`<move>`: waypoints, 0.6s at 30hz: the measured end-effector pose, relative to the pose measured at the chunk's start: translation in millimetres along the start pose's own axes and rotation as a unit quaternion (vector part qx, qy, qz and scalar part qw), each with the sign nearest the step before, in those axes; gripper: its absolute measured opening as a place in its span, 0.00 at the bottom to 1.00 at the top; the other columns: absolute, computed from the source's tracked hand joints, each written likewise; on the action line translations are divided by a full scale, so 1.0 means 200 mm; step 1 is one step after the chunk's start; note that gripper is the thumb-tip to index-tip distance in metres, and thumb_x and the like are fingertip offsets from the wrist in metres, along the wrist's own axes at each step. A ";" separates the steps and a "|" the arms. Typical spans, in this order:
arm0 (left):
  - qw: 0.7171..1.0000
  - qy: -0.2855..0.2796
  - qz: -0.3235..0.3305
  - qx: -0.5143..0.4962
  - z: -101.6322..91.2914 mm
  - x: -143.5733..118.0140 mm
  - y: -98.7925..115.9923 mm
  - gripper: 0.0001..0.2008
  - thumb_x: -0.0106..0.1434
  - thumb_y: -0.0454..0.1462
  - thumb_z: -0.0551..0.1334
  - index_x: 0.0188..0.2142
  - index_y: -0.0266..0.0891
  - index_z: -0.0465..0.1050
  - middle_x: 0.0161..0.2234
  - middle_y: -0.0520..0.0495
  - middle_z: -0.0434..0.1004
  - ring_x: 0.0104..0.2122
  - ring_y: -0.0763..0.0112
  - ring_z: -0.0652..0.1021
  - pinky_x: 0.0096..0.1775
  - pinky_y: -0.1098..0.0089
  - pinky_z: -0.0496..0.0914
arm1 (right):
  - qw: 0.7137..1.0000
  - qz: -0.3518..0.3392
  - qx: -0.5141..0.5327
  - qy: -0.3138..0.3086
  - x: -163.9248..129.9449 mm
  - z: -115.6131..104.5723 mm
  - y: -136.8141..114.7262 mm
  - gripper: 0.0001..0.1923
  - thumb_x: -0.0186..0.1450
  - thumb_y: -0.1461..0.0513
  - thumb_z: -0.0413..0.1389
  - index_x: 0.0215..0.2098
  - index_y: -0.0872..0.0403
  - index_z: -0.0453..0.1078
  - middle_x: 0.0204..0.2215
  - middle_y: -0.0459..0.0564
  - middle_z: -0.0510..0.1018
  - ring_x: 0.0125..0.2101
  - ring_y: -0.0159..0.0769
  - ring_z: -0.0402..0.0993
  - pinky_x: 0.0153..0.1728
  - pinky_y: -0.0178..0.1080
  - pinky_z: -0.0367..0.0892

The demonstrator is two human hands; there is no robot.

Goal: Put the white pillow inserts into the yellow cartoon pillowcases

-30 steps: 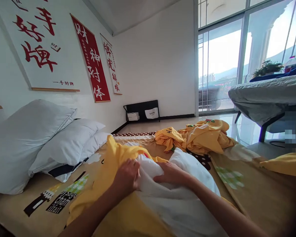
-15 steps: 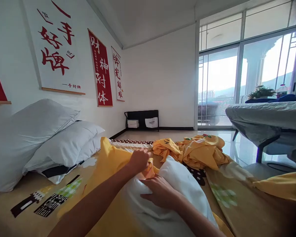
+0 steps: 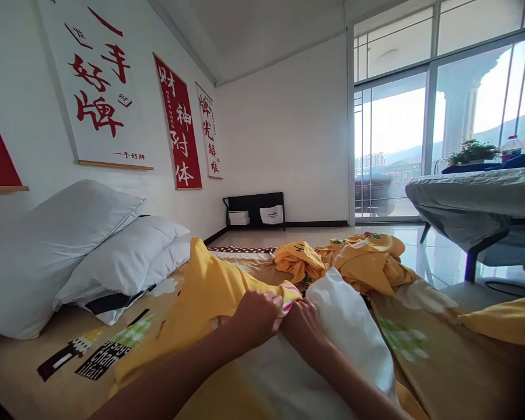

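A yellow pillowcase [image 3: 212, 289] partly covers a white pillow [image 3: 345, 315], whose right side and far corner stick out. My left hand [image 3: 257, 318] is closed in a fist on the pillowcase's bunched edge, where a pink-and-white striped patch shows. Close against it, my right hand [image 3: 305, 328] has its fingers curled on the same edge, beside the bare corner of the pillow. The fingertips of both hands are hidden in the cloth.
Several white pillows [image 3: 118, 251] are stacked at the left on the patterned bed sheet [image 3: 157, 326]. Crumpled yellow bedding [image 3: 363, 265] lies beyond my hands. A covered table [image 3: 476, 201] stands at the right, before the glass door [image 3: 389, 140]. A black rack [image 3: 256, 210] is by the far wall.
My right hand has moved up from the pillow's side to the pillowcase edge. My left hand has come down slightly. The pillowcase edge is drawn further right, and the view has shifted a little.
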State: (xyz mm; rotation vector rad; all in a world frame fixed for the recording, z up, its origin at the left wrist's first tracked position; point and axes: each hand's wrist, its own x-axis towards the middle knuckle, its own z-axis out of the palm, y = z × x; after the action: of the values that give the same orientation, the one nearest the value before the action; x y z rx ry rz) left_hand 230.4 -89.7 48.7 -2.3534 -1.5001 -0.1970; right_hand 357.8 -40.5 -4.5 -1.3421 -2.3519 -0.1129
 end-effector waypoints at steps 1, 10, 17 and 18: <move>1.000 0.004 0.008 -0.001 0.02 -0.02 -0.02 0.06 0.61 0.34 0.56 0.35 0.37 0.71 0.35 0.44 0.79 0.34 0.61 0.79 0.30 0.68 0.66 | 1.000 -0.006 0.007 0.009 -0.01 -0.02 0.01 0.13 0.65 0.64 0.48 0.34 0.52 0.75 0.37 0.55 0.81 0.41 0.44 0.76 0.43 0.42 0.61; 0.997 0.051 0.019 -0.048 0.05 -0.07 0.02 0.05 0.64 0.34 0.54 0.35 0.38 0.68 0.33 0.47 0.77 0.33 0.66 0.77 0.30 0.70 0.65 | 0.998 0.011 0.050 0.037 0.02 -0.25 0.13 0.13 0.57 0.59 0.55 0.39 0.54 0.71 0.41 0.56 0.77 0.40 0.43 0.72 0.36 0.38 0.60; 0.984 0.111 0.100 -0.097 -0.03 -0.19 -0.08 0.08 0.64 0.40 0.57 0.31 0.39 0.68 0.30 0.48 0.75 0.30 0.69 0.74 0.31 0.70 0.66 | 0.989 -0.046 0.139 0.003 0.00 -0.02 0.20 0.16 0.53 0.66 0.51 0.39 0.50 0.71 0.38 0.53 0.79 0.39 0.42 0.74 0.36 0.37 0.62; 0.975 0.163 0.042 -0.145 -0.03 -0.20 -0.18 0.09 0.64 0.41 0.57 0.30 0.40 0.67 0.29 0.49 0.74 0.30 0.69 0.74 0.33 0.70 0.67 | 0.988 -0.045 0.145 0.006 -0.01 -0.02 0.22 0.16 0.52 0.66 0.51 0.38 0.50 0.72 0.37 0.52 0.79 0.38 0.41 0.74 0.35 0.37 0.62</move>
State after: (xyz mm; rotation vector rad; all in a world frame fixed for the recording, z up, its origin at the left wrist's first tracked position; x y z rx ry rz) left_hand 180.1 -112.3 50.6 -2.4427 -1.2818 -0.7892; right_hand 396.4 -20.8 -8.9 -1.0933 -2.3125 0.1870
